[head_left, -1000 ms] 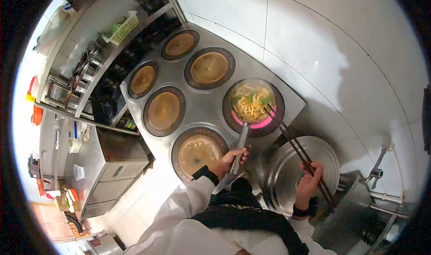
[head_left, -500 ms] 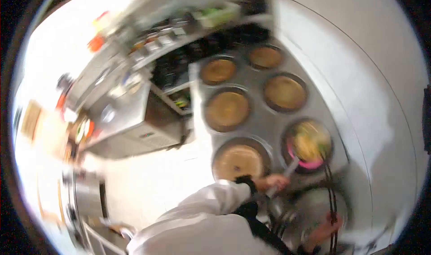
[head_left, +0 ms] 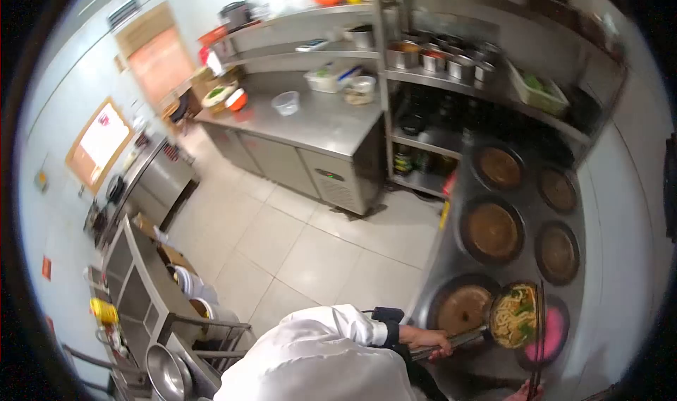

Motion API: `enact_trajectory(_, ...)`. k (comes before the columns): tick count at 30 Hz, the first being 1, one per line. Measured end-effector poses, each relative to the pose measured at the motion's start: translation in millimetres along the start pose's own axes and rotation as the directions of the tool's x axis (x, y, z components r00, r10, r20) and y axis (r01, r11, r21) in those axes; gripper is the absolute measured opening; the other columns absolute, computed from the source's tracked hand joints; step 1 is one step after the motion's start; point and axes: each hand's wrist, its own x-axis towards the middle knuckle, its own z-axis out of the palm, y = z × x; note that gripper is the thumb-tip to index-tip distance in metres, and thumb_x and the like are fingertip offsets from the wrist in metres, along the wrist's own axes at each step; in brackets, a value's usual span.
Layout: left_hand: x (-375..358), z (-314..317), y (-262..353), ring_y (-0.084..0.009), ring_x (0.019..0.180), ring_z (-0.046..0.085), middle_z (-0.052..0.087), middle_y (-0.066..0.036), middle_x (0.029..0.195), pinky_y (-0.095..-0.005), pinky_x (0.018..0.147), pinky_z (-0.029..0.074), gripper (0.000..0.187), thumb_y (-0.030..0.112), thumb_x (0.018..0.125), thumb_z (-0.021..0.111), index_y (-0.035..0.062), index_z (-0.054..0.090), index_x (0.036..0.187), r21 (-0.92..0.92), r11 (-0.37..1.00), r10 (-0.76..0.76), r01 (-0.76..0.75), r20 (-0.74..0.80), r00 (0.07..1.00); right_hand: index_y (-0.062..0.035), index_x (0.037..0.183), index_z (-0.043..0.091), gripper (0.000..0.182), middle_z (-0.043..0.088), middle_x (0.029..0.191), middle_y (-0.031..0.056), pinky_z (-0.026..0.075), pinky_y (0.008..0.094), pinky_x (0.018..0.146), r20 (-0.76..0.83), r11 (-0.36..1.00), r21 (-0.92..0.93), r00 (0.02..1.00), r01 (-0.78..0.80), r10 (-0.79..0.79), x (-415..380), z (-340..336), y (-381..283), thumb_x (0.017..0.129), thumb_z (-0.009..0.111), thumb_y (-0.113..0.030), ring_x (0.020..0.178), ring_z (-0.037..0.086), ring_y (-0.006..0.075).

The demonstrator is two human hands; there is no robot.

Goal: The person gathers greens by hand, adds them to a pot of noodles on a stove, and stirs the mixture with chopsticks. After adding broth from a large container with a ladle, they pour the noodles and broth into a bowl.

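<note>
While the left hand (head_left: 427, 339) was closed around the handle of the noodle pan (head_left: 517, 316), the right hand (head_left: 525, 391) pinched the chopsticks (head_left: 539, 330) over it.

Small pan (head_left: 517, 316) of noodles and greens is gripped by its handle in the left hand (head_left: 427, 339) and held above the glowing pink burner (head_left: 546, 330). Chopsticks (head_left: 537, 337) are held upright over the pan rim by the right hand (head_left: 523, 392), barely seen at frame bottom. Five unlit burners are seen on the steel stove top (head_left: 451, 260). Prep counter (head_left: 331, 122) is located across the tiled floor.
</note>
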Motion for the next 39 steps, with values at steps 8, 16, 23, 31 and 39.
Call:
enact_trajectory(8,-237,-56,13,-0.0048,0.039,0.04,0.042,0.003,0.047,-0.0206,0.035,0.033,0.02,0.012,0.074,0.05,0.0078,0.043,0.056,0.053,0.961,0.275,-0.27,-0.134,0.952,-0.0005,0.106,0.048,0.032,0.054,0.101,0.0168,0.041,0.0418,0.084,0.552,0.993,0.086,0.833,-0.082,0.021,-166,179,-1,0.088,0.037,-0.026,0.094,0.052,0.0293)
enact_trajectory(16,-429,-126,0,-0.0042,0.04,0.039,0.04,0.004,0.05,-0.0194,0.037,0.033,0.022,0.014,0.078,0.052,0.0075,0.038,0.063,0.125,0.868,0.491,-0.48,-0.356,0.795,-0.0006,0.09,0.048,0.024,0.049,0.088,0.0085,0.045,0.0273,0.072,0.747,0.955,-0.126,0.608,-0.268,0.269,-325,363,-2,0.09,0.038,-0.022,0.084,0.051,0.0168)
enact_trajectory(23,-548,-181,38,-0.0038,0.043,0.038,0.036,0.004,0.057,-0.017,0.037,0.032,0.021,0.007,0.08,0.05,0.0045,0.036,0.095,-0.03,0.73,0.545,-0.683,-0.578,0.608,0.001,0.082,0.047,0.03,0.05,0.082,0.012,0.049,0.0301,0.062,0.886,0.925,-0.083,0.398,-0.372,0.239,-431,536,34,0.092,0.035,-0.025,0.069,0.056,0.0193)
enact_trajectory(31,-676,-278,152,-0.0042,0.043,0.038,0.037,0.003,0.058,-0.0165,0.037,0.032,0.016,0.005,0.078,0.048,0.0051,0.038,0.091,-0.103,0.615,0.482,-0.782,-0.736,0.476,0.0028,0.084,0.051,0.031,0.055,0.084,0.0111,0.049,0.0284,0.065,0.956,0.862,-0.293,-0.118,-0.413,0.269,-546,760,98,0.091,0.04,-0.025,0.07,0.061,0.02)
enact_trajectory(39,-789,-378,251,-0.0054,0.042,0.038,0.038,0.002,0.058,-0.0187,0.038,0.033,0.018,0.007,0.079,0.049,0.005,0.038,0.093,-0.078,0.529,0.492,-0.845,-0.784,0.379,0.0017,0.084,0.051,0.028,0.056,0.09,0.0169,0.048,0.0249,0.057,0.972,0.838,-0.233,-0.138,-0.493,0.188,-594,937,116,0.091,0.04,-0.024,0.063,0.06,0.0186)
